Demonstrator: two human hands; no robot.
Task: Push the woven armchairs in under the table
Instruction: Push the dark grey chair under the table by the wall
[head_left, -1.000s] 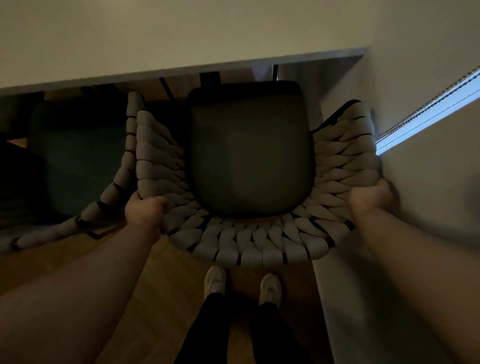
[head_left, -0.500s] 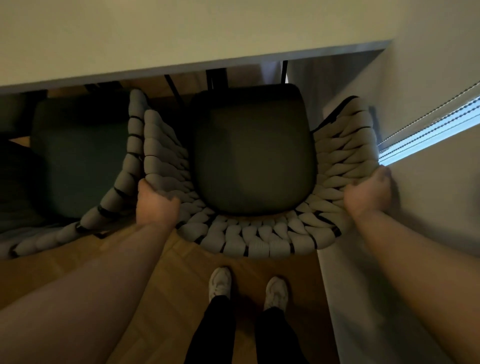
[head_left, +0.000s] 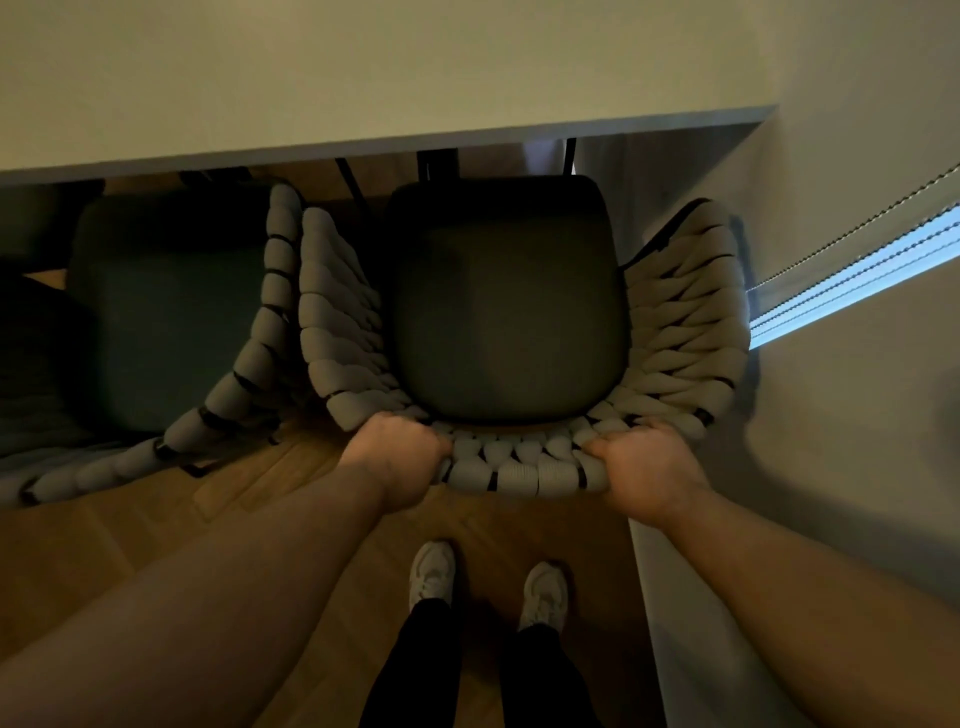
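Note:
A woven armchair with thick pale rope weave and a dark seat cushion stands below me, its front edge just under the rim of the pale table. My left hand grips the back rim of the weave at its left. My right hand grips the same rim at its right. A second woven armchair with a dark cushion stands to the left, its front part hidden under the table.
A pale wall runs close along the chair's right side, with a bright strip of blinds. Dark metal legs show under the table edge. My feet in white shoes stand on the wooden floor behind the chair.
Both hands have moved from the chair's sides inward onto the middle of its back rim. The chair sits slightly further toward the table.

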